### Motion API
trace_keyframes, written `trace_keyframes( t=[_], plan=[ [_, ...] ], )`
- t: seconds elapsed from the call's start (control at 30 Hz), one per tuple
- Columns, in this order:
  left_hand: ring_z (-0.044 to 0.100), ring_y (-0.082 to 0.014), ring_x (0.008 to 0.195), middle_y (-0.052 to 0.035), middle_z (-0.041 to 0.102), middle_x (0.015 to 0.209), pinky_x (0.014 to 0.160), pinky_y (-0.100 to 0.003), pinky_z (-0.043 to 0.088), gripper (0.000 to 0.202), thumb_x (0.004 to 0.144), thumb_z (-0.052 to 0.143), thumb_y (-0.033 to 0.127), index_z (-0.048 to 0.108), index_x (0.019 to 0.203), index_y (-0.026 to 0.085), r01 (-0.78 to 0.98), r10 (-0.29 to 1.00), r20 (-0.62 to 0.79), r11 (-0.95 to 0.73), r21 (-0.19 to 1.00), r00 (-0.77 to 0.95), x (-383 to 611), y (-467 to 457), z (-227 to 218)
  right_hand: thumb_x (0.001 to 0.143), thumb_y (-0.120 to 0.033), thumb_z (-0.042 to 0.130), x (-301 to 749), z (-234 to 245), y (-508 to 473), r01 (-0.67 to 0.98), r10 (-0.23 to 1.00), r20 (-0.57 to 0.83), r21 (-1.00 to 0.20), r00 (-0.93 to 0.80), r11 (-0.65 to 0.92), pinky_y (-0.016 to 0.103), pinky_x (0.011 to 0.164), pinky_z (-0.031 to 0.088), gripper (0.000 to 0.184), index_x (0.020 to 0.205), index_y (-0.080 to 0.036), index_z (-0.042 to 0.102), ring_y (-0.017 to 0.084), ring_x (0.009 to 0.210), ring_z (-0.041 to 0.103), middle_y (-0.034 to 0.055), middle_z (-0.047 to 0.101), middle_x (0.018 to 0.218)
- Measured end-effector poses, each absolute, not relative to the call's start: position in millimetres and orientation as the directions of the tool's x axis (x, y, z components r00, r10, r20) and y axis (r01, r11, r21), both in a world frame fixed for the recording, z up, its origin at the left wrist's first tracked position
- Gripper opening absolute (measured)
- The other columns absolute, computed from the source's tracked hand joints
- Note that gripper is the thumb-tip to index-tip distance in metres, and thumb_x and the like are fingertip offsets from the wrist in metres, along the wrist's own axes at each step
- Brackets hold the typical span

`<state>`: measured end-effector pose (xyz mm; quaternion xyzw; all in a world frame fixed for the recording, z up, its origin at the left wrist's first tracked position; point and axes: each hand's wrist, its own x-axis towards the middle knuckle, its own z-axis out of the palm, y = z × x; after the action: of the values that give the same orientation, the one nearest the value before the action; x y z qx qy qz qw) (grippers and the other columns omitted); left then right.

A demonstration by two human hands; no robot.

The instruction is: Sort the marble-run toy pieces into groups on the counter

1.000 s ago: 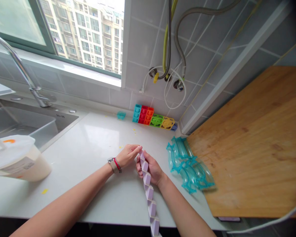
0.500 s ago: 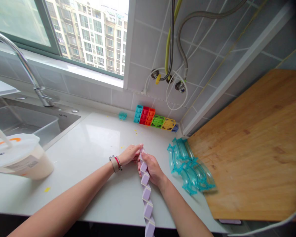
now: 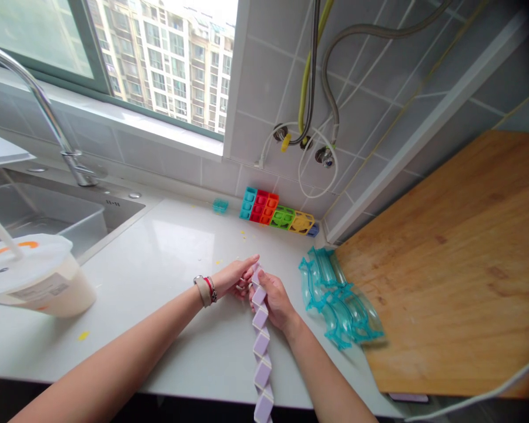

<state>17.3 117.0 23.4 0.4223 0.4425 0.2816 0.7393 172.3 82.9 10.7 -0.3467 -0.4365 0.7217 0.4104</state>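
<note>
Gripping the purple chain (image 3: 261,342) near its far end, the right hand (image 3: 277,298) is closed, thumb on top. The left hand (image 3: 230,279) is just beside that same end, thumb out straight, fingers part curled – can't tell if they pinch a block. To work it well, I'd say: right hand firm on one block, left on the next, turn at the joint only, & support the long tail so it doesn't swing or twist. Rel. to the hands, the chain runs from b/w them back toward the person, past the near edge of the desk (image 3: 194,352) & out of view. Farther out: clear blue plastic pieces (image 3: 344,296) to the right – coloured toy pieces (image 3: 268,208) by the wall, cup (image 3: 30,270) far left.
</note>
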Motion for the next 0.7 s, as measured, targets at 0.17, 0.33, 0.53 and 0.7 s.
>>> trace_keyframes(
  t=[0.17, 0.33, 0.53, 0.7],
  plan=[
    [0.043, -0.0122, 0.038, 0.0057, 0.037, 0.041, 0.044, -0.027, 0.037, 0.065, 0.079, 0.058, 0.076, 0.04, 0.048, 0.022, -0.032, 0.798, -0.312, 0.382, 0.924, 0.516, 15.0, 116.6, 26.5, 0.081, -0.056, 0.073, 173.7, 13.7, 80.9, -0.272, 0.864, -0.145, -0.913, -0.482, -0.305, 0.024, 0.043, 0.044, 0.043, 0.096, -0.017, 0.063, 0.011, 0.044, 0.049, -0.0019, 0.06, 0.062],
    [0.04, -0.0096, 0.04, 0.0074, 0.04, 0.047, 0.046, -0.024, 0.035, 0.056, 0.083, 0.059, 0.071, 0.052, 0.062, 0.019, -0.088, 0.836, -0.17, 0.251, 0.964, 0.522, 11.4, 116.9, 28.6, 0.084, -0.053, 0.069, 176.1, 16.9, 79.6, -0.301, 0.809, -0.167, -0.871, -0.564, -0.389, 0.024, 0.045, 0.042, 0.04, 0.099, -0.015, 0.067, 0.011, 0.047, 0.048, -0.0007, 0.059, 0.063],
    [0.042, -0.0097, 0.048, 0.0079, 0.037, 0.054, 0.051, -0.022, 0.035, 0.056, 0.084, 0.06, 0.069, 0.071, 0.091, 0.015, -0.126, 0.842, -0.105, 0.201, 0.972, 0.529, 6.6, 117.4, 26.0, 0.087, -0.053, 0.066, 179.2, 22.4, 79.3, -0.388, 0.766, -0.172, -0.781, -0.619, -0.489, 0.022, 0.047, 0.038, 0.039, 0.097, -0.016, 0.068, 0.011, 0.051, 0.045, -0.0006, 0.055, 0.064],
    [0.048, -0.0109, 0.056, 0.0066, 0.041, 0.062, 0.062, -0.025, 0.043, 0.056, 0.082, 0.07, 0.061, 0.071, 0.116, 0.017, -0.236, 0.846, -0.064, 0.22, 0.947, 0.53, 6.8, 117.0, 25.5, 0.093, -0.067, 0.05, 186.0, 23.6, 83.4, -0.379, 0.722, -0.226, -0.729, -0.654, -0.571, 0.02, 0.043, 0.03, 0.055, 0.09, -0.016, 0.069, 0.009, 0.047, 0.034, 0.0007, 0.054, 0.064]
  ],
)
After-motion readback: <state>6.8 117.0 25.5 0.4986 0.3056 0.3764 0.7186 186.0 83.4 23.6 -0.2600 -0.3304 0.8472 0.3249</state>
